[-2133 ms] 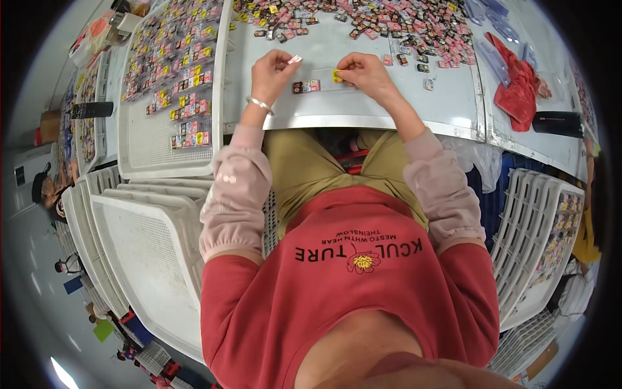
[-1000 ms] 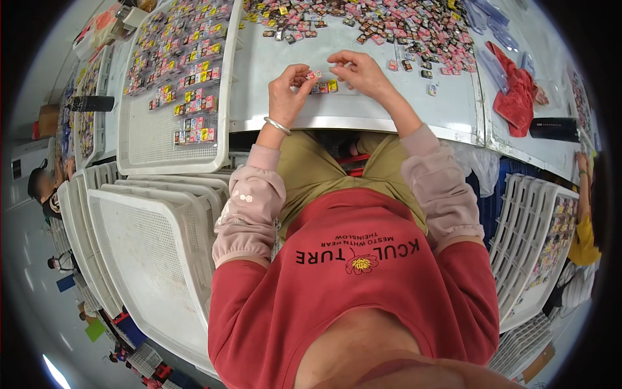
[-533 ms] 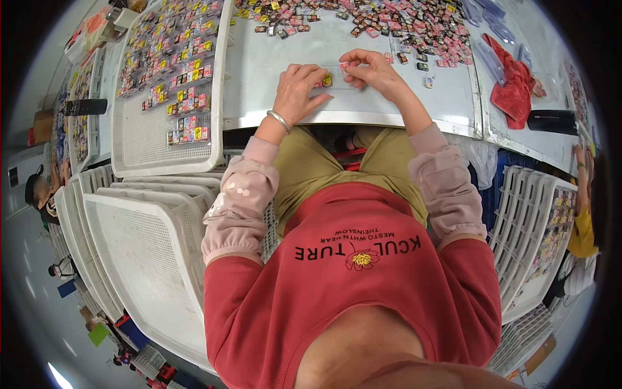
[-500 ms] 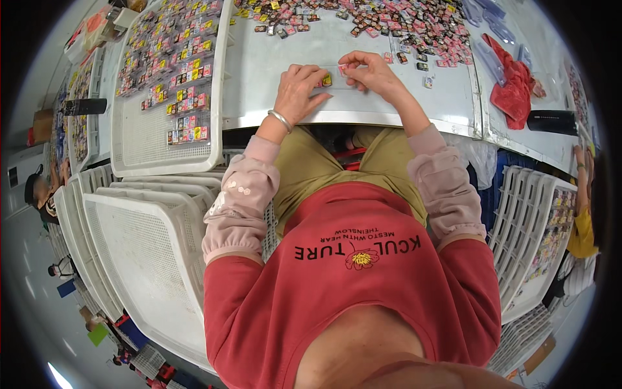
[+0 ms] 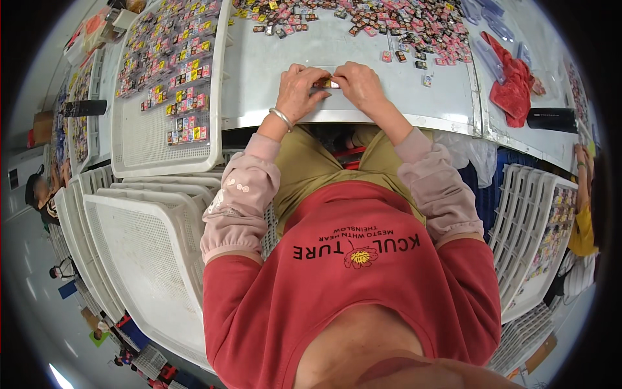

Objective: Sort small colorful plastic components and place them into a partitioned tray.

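Observation:
Over the near part of the table, both hands meet at a small clear plastic holder with little coloured blocks [image 5: 327,83] in it. My left hand [image 5: 298,96] grips its left end, fingers curled over the far side and thumb along the near side. My right hand [image 5: 360,85] is closed in a pinch at the blocks, thumb and forefinger pressing on a small block whose shape is mostly hidden by the fingertips. Beyond the hands lies a big spread of loose small blocks [image 5: 405,29] in pink, black and yellow.
At the left stands a white perforated tray [image 5: 139,152] holding rows of filled holders [image 5: 188,100]. Stacked white trays [image 5: 139,240] are below it. A red cloth [image 5: 512,97], clear plastic holders [image 5: 489,58] and a black box [image 5: 552,120] lie at the right. Other people work at the edges.
My right hand has moved left and slightly nearer, coming up to the left hand at the holder. My left hand stays almost in place, its fingers curled a little more.

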Demonstrator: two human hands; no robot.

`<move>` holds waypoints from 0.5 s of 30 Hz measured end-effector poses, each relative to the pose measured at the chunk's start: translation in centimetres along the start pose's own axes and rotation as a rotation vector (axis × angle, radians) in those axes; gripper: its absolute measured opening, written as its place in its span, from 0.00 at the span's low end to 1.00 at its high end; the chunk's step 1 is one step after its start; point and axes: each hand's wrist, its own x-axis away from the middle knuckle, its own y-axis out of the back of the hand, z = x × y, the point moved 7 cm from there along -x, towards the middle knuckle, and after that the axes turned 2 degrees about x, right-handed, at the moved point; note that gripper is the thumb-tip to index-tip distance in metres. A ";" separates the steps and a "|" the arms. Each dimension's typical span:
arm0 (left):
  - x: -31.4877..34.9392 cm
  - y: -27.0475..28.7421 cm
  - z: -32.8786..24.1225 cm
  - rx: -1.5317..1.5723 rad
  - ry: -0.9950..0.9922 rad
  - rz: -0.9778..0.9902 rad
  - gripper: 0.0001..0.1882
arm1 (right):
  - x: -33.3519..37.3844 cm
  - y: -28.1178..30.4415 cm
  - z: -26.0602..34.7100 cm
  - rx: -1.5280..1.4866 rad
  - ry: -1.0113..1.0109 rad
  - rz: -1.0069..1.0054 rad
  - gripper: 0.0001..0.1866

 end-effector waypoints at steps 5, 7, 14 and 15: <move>0.5 0.0 -1.1 -0.099 -0.071 -0.033 0.19 | 1.1 0.3 0.8 0.132 0.170 0.019 0.07; 0.8 -0.3 -2.0 -0.183 -0.121 -0.033 0.19 | 1.8 0.6 1.4 0.146 0.192 -0.013 0.08; 2.3 -1.3 -2.2 -0.127 -0.139 -0.016 0.24 | 1.6 0.5 0.1 -0.049 0.190 -0.044 0.19; 2.3 -1.5 -2.7 -0.182 -0.153 0.030 0.25 | 1.2 0.8 -1.1 -0.190 0.179 -0.062 0.18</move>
